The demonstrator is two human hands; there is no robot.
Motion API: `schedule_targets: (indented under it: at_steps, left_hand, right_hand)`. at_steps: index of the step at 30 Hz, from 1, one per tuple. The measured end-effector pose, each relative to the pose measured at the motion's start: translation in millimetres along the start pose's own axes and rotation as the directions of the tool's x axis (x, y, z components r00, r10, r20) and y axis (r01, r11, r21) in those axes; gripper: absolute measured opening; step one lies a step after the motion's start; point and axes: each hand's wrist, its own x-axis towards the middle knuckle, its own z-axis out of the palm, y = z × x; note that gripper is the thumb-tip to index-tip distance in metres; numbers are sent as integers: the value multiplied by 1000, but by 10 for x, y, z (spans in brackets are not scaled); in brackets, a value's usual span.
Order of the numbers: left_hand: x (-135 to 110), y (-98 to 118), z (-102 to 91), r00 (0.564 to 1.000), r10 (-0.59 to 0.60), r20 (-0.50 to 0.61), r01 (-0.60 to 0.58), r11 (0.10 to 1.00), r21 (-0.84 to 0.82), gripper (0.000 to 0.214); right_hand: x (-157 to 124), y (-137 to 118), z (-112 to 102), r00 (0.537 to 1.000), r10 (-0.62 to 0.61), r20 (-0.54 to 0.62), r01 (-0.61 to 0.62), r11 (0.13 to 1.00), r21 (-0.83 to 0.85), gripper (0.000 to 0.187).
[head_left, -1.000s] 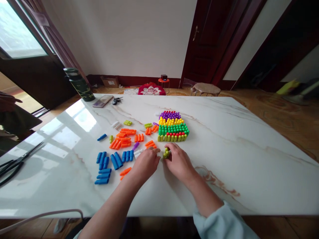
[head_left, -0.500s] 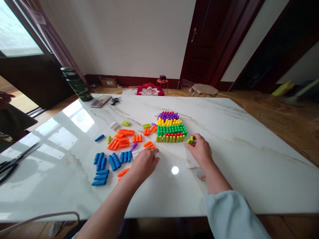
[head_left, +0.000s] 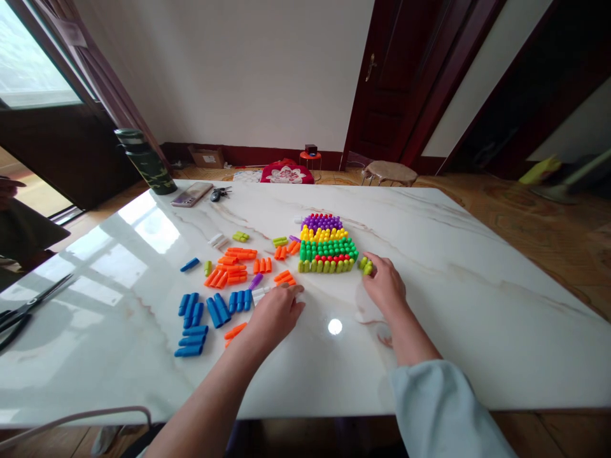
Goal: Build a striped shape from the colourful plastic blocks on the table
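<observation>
Small lime-green plastic pegs (head_left: 366,264) are gripped at the fingertips of my right hand (head_left: 386,286), just right of the block of standing pegs. That block (head_left: 328,247) is made of close rows in red, purple, yellow, green and lime green. My left hand (head_left: 279,312) rests low over the table with its fingers curled together. Something pale shows by its fingertips, too small to name. White pegs (head_left: 260,294) lie partly hidden behind the left hand, with orange pegs (head_left: 285,278) just beyond it.
Loose blue pegs (head_left: 193,340) and more orange pegs (head_left: 229,273) lie on the left side of the marble-patterned table (head_left: 477,305). Scissors (head_left: 33,308) are at the left edge. A phone (head_left: 191,194), keys (head_left: 220,194) and a camouflage bottle (head_left: 146,162) stand or lie far left.
The lime-green pegs in my right hand have turned more upright and shifted slightly closer to the table beside the block. My left hand has barely moved.
</observation>
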Motion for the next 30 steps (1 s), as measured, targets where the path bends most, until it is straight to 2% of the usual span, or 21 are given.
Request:
schedule_targets:
  at_steps: [5,9,15,18,22,25,30]
  left_hand:
    - [6,-20,25,1000,-1,-5,1,1000,0,37]
    - [4,-16,18,1000,-3,-4,3,1000,1,37]
    - [-6,-4,-2,1000,-9,4,9,1000,5,38]
    - [-8,0,-12,1000,-12,13,12,1000,11,38]
    - [-8,5,-10,1000,0,11,0,1000,4,36]
    - [-10,8,-2,1000,7,9,-7,1000,8,34]
    - [-14,16,-22,1000,-17,8,17,1000,22,35]
  right_hand:
    - [1,8,-13,998,63,-22,-63,997,42,50]
    - [24,21,6,998,64,-15,-63,997,44,37]
    - [-21,-10,-75,993,110,30,-107,991,-83,22]
    - [-87,-27,-139,988,126,85,-113,983,-144,21]
    - [-188,-51,-191,980,89,175,-64,988,-144,20]
    - [-229,-70,-191,989,25,147,-10,995,-97,35]
    - [-251,-150,-148,989,-83,124,91,994,-64,35]
